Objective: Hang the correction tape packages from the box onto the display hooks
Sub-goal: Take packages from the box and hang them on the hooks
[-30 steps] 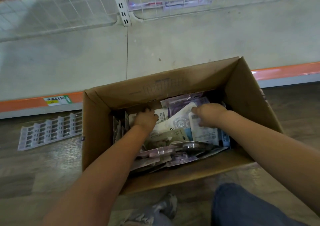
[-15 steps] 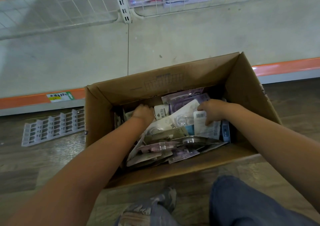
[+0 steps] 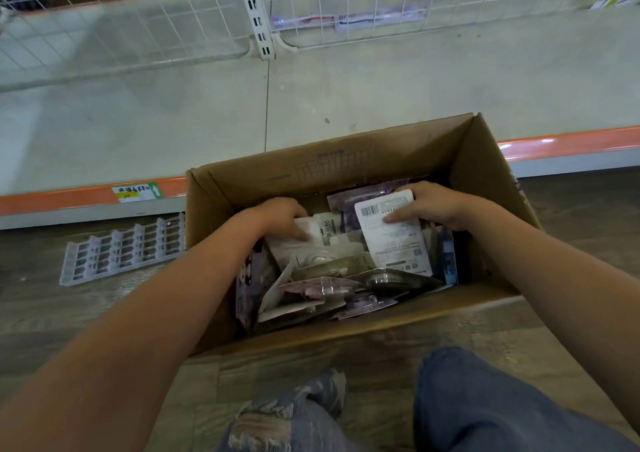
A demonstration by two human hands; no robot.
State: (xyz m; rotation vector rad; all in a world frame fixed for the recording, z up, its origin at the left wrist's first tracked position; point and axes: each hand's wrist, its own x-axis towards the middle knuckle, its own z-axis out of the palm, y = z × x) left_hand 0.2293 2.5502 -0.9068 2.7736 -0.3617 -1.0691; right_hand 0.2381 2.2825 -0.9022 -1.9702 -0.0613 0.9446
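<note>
Your right hand (image 3: 440,207) has its grip on a white correction tape package (image 3: 391,233), back side up with its barcode showing; your thumb lies across the card face and your fingers curl round its upper right corner. The package stands tilted inside the cardboard box (image 3: 346,160), toward the box's right side. Your left hand (image 3: 277,217) is closed on the top edge of another white package (image 3: 311,231), near the middle of the box, fingers curled over the card.

Below both hands lies a loose pile of packages (image 3: 329,288), overlapping at odd angles, some with clear blisters facing up. The box sits on the floor against an orange-edged bottom shelf (image 3: 86,197). A white plastic strip (image 3: 121,250) lies on the floor just left of the box. A wire grid panel (image 3: 138,25) rises behind the shelf; no hooks show clearly.

Risks, as a judgement: the cards interlock, so lifting either one could drag neighbours up and spill them. A corner-only hold may let the right card twist or slip. Pulling hard could bend a hang tab.
</note>
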